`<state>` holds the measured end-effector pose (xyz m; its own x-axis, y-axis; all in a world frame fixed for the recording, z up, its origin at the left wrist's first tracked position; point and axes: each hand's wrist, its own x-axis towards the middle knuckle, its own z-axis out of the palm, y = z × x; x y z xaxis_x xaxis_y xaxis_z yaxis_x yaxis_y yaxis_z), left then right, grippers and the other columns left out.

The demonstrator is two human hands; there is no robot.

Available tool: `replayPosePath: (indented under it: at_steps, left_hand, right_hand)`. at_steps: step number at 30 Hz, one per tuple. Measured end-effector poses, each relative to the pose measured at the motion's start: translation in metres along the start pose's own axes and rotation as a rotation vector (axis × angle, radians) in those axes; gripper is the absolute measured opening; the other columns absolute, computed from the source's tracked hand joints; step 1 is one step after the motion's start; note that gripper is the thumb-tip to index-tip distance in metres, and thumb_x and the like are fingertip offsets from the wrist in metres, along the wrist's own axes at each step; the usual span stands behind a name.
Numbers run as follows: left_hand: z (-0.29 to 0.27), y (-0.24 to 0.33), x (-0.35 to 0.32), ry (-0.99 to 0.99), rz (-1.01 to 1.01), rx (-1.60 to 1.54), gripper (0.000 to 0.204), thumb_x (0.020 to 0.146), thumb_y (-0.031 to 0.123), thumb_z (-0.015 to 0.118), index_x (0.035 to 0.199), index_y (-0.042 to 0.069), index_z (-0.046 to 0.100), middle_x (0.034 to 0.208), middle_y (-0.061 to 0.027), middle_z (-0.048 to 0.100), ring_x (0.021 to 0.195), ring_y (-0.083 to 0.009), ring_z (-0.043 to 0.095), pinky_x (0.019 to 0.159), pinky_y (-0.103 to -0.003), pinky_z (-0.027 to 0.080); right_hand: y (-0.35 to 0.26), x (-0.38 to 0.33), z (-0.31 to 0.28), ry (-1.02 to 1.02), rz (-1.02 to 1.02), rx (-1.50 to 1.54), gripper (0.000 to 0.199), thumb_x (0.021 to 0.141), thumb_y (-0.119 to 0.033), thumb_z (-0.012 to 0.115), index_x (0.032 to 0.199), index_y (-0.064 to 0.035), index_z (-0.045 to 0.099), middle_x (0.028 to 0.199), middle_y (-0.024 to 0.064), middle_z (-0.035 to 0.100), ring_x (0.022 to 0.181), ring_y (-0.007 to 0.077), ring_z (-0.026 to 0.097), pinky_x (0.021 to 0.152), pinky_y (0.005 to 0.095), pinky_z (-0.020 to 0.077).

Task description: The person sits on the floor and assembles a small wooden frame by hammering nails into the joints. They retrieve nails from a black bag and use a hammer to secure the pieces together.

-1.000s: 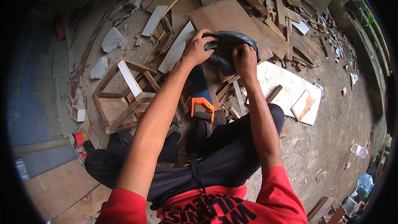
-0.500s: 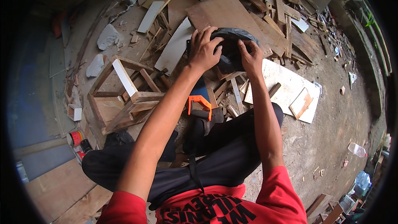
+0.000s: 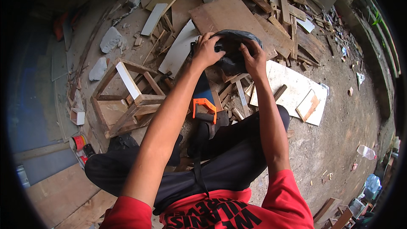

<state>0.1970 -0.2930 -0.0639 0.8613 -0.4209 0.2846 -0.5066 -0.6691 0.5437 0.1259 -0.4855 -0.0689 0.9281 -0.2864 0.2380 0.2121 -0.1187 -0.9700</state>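
A black plastic bag (image 3: pixel 232 61) is held up in front of me with its mouth spread apart. My left hand (image 3: pixel 206 51) grips the left side of its rim, fingers curled over the edge. On the opposite side, my right hand (image 3: pixel 255 58) pinches the rim between thumb and fingers. The inside of the bag is dark, and I cannot make out any contents. Below the bag, between my forearms, lies a handsaw with an orange and black handle (image 3: pixel 210 105); its dark blade runs up toward the bag.
A wooden stool-like frame (image 3: pixel 96 112) lies left of my arm. Ahead are a brown board (image 3: pixel 220 15) and heaped wood scraps (image 3: pixel 292 21). A white panel (image 3: pixel 292 85) with small offcuts sits at right. Tins (image 3: pixel 79 142) stand by my left knee; a plastic bottle (image 3: pixel 366 152) lies far right.
My left hand has shifted slightly down and left, its fingers lower on the rim. The bag's mouth shows wider between my hands. The handsaw stays where it was.
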Motion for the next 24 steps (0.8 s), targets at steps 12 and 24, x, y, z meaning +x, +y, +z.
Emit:
replayPosePath:
  at_steps: [12, 24]
  left_hand:
    - [-0.006, 0.017, 0.007, -0.193, 0.132, 0.046, 0.046, 0.083, 0.018, 0.069, 0.128, 0.015, 0.060, 0.150, -0.0219, 0.034, 0.137, -0.0463, 0.036, 0.116, -0.050, 0.033]
    - [0.012, 0.014, 0.011, 0.020, 0.083, -0.051, 0.020, 0.082, 0.023, 0.076, 0.101, 0.015, 0.075, 0.136, -0.0132, 0.054, 0.125, -0.0376, 0.049, 0.110, -0.048, 0.038]
  right_hand:
    - [0.000, -0.002, -0.002, 0.040, -0.098, -0.234, 0.025, 0.093, -0.011, 0.067, 0.116, -0.0019, 0.067, 0.110, 0.0176, 0.071, 0.109, 0.0299, 0.068, 0.095, 0.0354, 0.0496]
    - [-0.003, -0.003, 0.000, 0.032, -0.086, -0.248, 0.025, 0.091, -0.011, 0.068, 0.114, -0.0019, 0.068, 0.108, 0.0173, 0.072, 0.105, 0.0296, 0.070, 0.092, 0.0350, 0.0509]
